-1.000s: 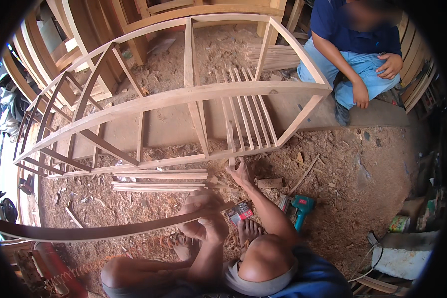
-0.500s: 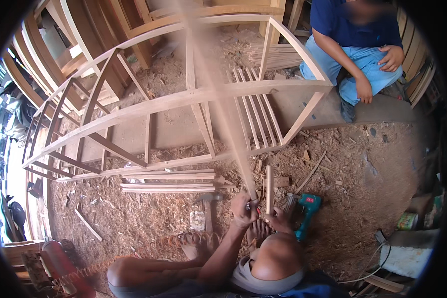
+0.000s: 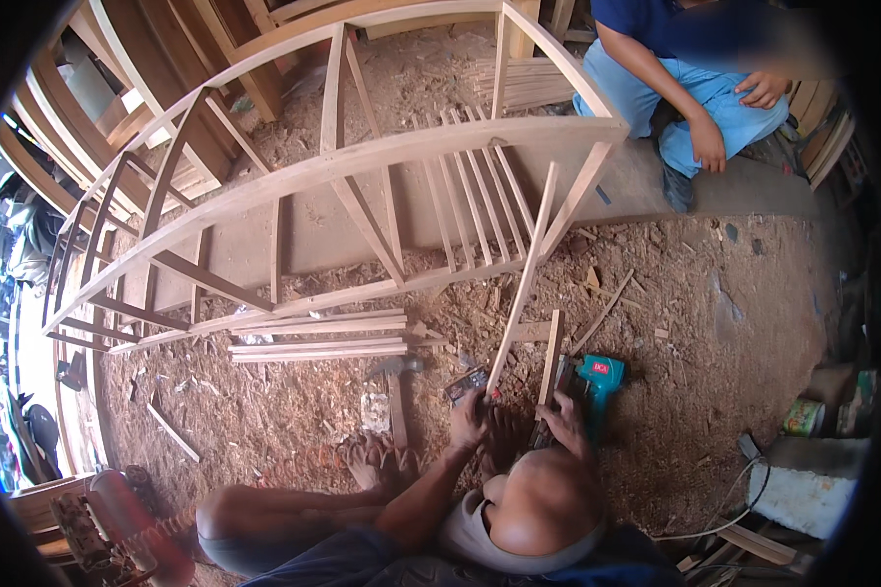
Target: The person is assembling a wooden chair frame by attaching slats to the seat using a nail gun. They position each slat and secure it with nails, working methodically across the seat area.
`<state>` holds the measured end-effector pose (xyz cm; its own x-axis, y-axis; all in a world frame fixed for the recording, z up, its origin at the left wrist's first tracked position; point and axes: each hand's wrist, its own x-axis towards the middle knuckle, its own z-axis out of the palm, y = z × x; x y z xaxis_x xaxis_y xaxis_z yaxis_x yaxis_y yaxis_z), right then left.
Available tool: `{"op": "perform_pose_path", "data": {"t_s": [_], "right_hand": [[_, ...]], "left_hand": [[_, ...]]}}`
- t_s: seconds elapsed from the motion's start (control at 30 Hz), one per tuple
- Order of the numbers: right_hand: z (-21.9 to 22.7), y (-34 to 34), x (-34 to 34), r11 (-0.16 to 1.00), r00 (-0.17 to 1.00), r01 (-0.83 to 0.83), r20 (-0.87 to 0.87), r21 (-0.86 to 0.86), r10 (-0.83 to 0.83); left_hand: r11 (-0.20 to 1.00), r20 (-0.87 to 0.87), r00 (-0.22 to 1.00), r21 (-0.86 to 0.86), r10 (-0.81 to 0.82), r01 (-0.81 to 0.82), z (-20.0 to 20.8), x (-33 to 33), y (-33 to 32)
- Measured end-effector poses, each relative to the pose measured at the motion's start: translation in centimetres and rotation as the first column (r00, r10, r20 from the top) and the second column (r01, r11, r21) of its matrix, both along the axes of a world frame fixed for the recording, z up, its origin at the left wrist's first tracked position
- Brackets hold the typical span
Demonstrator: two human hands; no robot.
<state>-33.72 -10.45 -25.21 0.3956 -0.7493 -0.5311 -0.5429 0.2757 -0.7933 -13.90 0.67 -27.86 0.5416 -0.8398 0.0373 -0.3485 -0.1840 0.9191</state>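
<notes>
My left hand (image 3: pixel 468 421) is closed around the lower end of a long thin wooden strip (image 3: pixel 522 284). The strip slants up and away to the right, its far end overlapping the right end of a curved wooden frame (image 3: pixel 303 181) in view; whether they touch I cannot tell. Beside my raised knee, my right hand (image 3: pixel 565 426) grips the bottom of a shorter wooden strip (image 3: pixel 551 357), which stands almost parallel to the long one. Just right of that hand lies a teal nail gun (image 3: pixel 600 386). A small dark box (image 3: pixel 466 385) sits beyond my left hand.
A hammer (image 3: pixel 397 401) and stacked wooden strips (image 3: pixel 318 349) lie left of my hands on the shavings-covered floor (image 3: pixel 675 411). A coiled hose (image 3: pixel 303 465) runs past my foot. At the far right sits another person (image 3: pixel 710 117). A can (image 3: pixel 803 418) stands at the right.
The long strip has swung from leaning left, blurred by motion, to leaning right. The small dark box has come into sight. My right hand still grips the shorter strip.
</notes>
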Motion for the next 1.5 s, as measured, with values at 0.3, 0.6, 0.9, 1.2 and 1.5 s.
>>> {"op": "perform_pose_path", "data": {"t_s": [0.3,0.6,0.9,1.2,1.5], "right_hand": [[-0.6,0.3,0.0,0.991,0.999,-0.027,-0.035,-0.134,0.023],[-0.3,0.2,0.5,0.997,0.999,0.042,-0.009,-0.057,-0.042],[3.4,-0.7,4.8,0.992,0.994,0.036,0.104,-0.12,-0.023],[8.1,-10.3,22.9,0.883,0.968,-0.251,-0.1,-0.397,0.23],[-3.3,-12.2,29.7,0.615,0.972,-0.223,-0.127,-0.756,0.197]], "left_hand": [[0.958,-0.043,0.958,0.056,0.285,-0.282,8.4,10.1,-12.7],[0.898,-0.073,0.897,0.106,0.435,-0.427,7.2,19.9,-22.8],[0.914,-0.1,0.973,0.375,0.207,-0.156,5.6,22.1,-22.8],[0.928,-0.223,0.934,0.312,0.278,-0.202,2.0,23.9,-24.6],[0.901,-0.019,0.947,0.315,0.322,-0.3,1.6,24.0,-24.6]]}}
